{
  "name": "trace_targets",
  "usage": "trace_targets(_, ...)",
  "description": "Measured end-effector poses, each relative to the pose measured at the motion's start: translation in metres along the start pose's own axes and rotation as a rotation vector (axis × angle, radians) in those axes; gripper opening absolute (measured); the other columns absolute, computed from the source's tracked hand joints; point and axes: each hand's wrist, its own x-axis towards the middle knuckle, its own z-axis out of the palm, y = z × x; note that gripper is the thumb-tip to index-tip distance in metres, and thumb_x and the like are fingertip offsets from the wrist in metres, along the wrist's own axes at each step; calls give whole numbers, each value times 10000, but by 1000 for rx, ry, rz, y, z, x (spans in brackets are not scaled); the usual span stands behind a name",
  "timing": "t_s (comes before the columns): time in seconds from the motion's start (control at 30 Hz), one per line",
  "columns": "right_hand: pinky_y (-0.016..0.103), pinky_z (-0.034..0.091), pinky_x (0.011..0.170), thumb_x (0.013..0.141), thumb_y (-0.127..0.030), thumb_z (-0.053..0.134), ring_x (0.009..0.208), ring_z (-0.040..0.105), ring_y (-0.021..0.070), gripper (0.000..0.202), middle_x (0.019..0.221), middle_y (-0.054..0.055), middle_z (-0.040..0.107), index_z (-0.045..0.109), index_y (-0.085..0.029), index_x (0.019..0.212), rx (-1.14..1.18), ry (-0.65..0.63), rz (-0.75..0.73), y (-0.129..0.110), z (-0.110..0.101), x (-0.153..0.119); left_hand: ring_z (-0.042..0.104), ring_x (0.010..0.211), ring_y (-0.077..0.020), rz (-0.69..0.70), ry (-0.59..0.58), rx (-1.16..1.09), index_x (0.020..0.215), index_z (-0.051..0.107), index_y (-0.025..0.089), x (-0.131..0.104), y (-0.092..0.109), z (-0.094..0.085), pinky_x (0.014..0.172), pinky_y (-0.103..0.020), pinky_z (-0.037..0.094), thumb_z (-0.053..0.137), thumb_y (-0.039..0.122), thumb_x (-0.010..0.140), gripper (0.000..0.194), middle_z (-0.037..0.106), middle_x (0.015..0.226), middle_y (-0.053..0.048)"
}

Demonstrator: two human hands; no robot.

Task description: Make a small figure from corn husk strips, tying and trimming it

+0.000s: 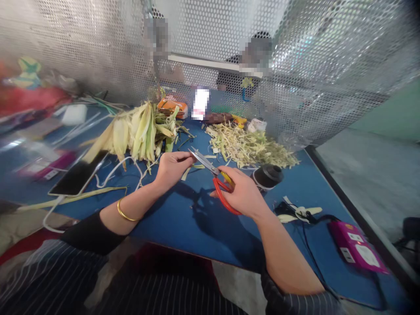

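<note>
Surface: blue (157,232), its near edge in front of a striped garment; the hands' shadows fall across it
Right hand (238,188): fingers wrapped around the handles of the scissors, above the surface
Scissors (211,168): located in the right hand, above the middle of the surface, directed toward the left hand; handles red, looped, with a yellow section on the upper side; blades silver-grey, slim, tapering to sharp points; the tips stand slightly apart
Left hand (172,168): thumb and fingertip pressed together beside the blade tips; whether anything is pinched between them cannot be told; gold bangle (121,211) on the forearm
Purple box (356,247): right side, white labels on top, black cable alongside
Left phone (78,177): dark screen, white cable at its near end; a long pale strip (82,197) lies beside it
Spool (268,176): black, tapered, just beyond the right hand
Husk bundle (139,131): beyond the left hand, pale yellow-green, long, ribbed, dry brown at some tips
Cut pieces (239,142): loose heap beyond the scissors, short, thin, curled, straw to light green
Orange packet (173,107): behind the husk bundle
Mesh sheet (210,30): silvery, perforated, at the rear; two people partly visible behind it
</note>
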Motion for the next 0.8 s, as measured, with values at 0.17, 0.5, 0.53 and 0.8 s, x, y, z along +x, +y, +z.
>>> trace_targets(0.17,357,491,746,702,-512,682,766,591,195,574,979,53,601,542,-267,1202,-23,0,-9,0,0,0,528,582,-107,1,-3,-7,796,775,181,1,0,0,564,-218,412,604,226,711,196,648,634,11)
trace_targets(0.5,341,476,744,724,-467,669,773,584,186,578,992,62,571,502,-247,1231,-22,-57,-22,-4,-4,-1,488,562,-105,11,-7,-8,755,767,173,0,4,0,522,-219,366,616,248,704,176,625,615,9)
trace_targets(0.53,334,473,739,738,-463,659,766,580,180,552,975,58,567,511,-244,1223,-13,-59,-24,-4,-4,-1,491,566,-106,9,-10,-11,755,767,174,0,3,0,525,-220,369,617,249,703,175,632,627,6)
trace_targets(0.8,320,462,721,835,-391,559,765,579,183,418,902,53,584,550,-218,1215,3,-57,-70,-2,-3,0,505,556,-99,-18,-2,-27,812,775,190,0,1,1,548,-222,402,638,265,704,190,626,607,18)
